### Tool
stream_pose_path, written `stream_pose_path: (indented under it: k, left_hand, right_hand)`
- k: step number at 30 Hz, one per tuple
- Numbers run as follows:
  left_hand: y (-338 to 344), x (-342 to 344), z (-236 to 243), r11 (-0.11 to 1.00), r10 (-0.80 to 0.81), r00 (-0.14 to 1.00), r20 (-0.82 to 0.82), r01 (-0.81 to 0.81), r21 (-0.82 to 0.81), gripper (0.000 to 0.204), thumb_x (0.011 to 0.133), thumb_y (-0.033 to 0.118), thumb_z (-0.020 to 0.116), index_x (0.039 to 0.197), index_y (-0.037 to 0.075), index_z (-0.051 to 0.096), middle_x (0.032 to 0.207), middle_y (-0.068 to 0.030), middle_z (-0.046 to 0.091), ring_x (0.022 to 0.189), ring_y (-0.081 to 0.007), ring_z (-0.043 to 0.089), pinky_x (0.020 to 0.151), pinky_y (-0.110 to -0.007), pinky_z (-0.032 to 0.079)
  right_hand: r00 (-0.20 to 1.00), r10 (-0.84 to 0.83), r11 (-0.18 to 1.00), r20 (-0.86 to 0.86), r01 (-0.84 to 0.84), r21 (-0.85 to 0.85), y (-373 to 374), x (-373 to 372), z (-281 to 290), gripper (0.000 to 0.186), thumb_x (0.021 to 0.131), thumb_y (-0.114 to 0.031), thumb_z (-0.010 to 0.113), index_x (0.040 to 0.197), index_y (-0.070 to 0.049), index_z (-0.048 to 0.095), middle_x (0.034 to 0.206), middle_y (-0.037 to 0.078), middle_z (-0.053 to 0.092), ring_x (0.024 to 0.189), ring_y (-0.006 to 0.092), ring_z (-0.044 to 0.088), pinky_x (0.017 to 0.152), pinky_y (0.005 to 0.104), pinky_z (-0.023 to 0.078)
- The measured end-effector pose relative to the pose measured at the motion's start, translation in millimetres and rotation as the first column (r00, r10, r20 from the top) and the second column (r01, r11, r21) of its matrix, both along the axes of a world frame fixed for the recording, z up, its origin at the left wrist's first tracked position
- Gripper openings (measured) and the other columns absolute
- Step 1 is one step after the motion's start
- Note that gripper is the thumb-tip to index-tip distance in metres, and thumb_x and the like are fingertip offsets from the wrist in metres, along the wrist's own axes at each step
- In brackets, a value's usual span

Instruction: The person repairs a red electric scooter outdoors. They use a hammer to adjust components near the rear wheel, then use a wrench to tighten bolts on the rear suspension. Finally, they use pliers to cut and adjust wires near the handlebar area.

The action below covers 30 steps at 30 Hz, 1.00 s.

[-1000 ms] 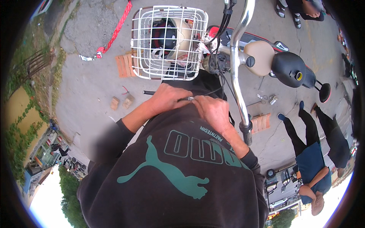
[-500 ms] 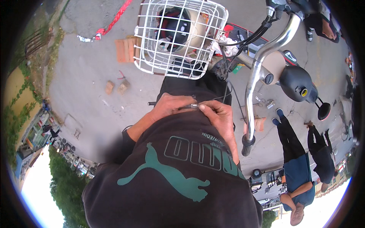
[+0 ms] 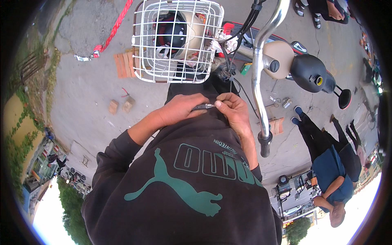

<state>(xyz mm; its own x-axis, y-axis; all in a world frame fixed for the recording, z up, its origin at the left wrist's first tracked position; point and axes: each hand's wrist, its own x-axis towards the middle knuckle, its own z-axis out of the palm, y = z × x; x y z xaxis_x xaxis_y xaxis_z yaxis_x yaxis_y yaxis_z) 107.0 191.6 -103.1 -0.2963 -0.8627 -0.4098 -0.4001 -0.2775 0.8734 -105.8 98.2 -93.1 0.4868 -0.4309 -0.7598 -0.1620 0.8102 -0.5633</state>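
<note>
In front of my dark sweatshirt, my left hand (image 3: 181, 108) is closed around a slim dark rod (image 3: 199, 107) with a silver metal tip. My right hand (image 3: 234, 112) pinches at that tip between thumb and forefinger. Both hands are close together, almost meeting at the tip. What exactly the rod is I cannot make out, as the left fingers cover part of it. Just beyond my hands stands a white wire basket (image 3: 136, 49) holding a helmet (image 3: 171, 34). A chrome handlebar (image 3: 258, 69) with a black grip rises to the right of my right hand.
Black cables (image 3: 247, 24) run down beside the basket. Bricks (image 3: 127, 105) and red-handled pliers (image 3: 125, 92) lie on the ground at left. A red rope (image 3: 116, 30) stretches at far left. At right are a beige and black scooter (image 3: 308, 71) and a standing person in blue (image 3: 332, 175).
The view has shifted, so the basket and handlebar appear farther left and higher. More of the dark rod shows between my hands, which stay together at its silver tip.
</note>
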Motion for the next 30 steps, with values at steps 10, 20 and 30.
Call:
stream_pose_path:
  k: [10,20,30]
  left_hand:
    - [-1,-8,7,0.998,0.065,0.987,0.145,-0.066,0.0,0.029,0.092,0.027,0.069,0.113,0.009,0.062,0.107,-0.0106,0.067,0.089,-0.0381,0.068,0.07,-0.048,0.056]
    - [-16,-29,13,0.979,0.075,0.964,0.256,-0.12,0.163,0.042,0.093,0.022,0.069,0.127,0.003,0.052,0.12,-0.0178,0.056,0.098,-0.0433,0.065,0.081,-0.048,0.055]
    - [-18,14,5,0.935,-0.123,0.966,-0.226,0.189,0.301,0.049,0.097,0.03,0.062,0.132,-0.004,0.054,0.136,-0.0167,0.048,0.124,-0.0343,0.052,0.106,-0.043,0.041]
  right_hand:
    - [0.99,0.081,0.971,-0.115,-0.105,-0.217,6,7,27,0.025,0.093,-0.003,0.073,0.115,0.002,0.063,0.068,-0.008,0.05,0.064,-0.0007,0.04,0.057,0.018,0.034]
    - [0.833,0.336,0.359,-0.44,-0.545,-0.758,-12,15,40,0.027,0.081,-0.008,0.077,0.106,-0.007,0.068,0.074,0.011,0.065,0.062,0.0304,0.059,0.062,0.0394,0.049]
    - [0.868,0.271,0.228,-0.416,-0.478,-0.848,-7,-12,23,0.017,0.08,-0.009,0.079,0.096,-0.008,0.073,0.081,0.004,0.065,0.091,0.0264,0.061,0.105,0.0508,0.041]
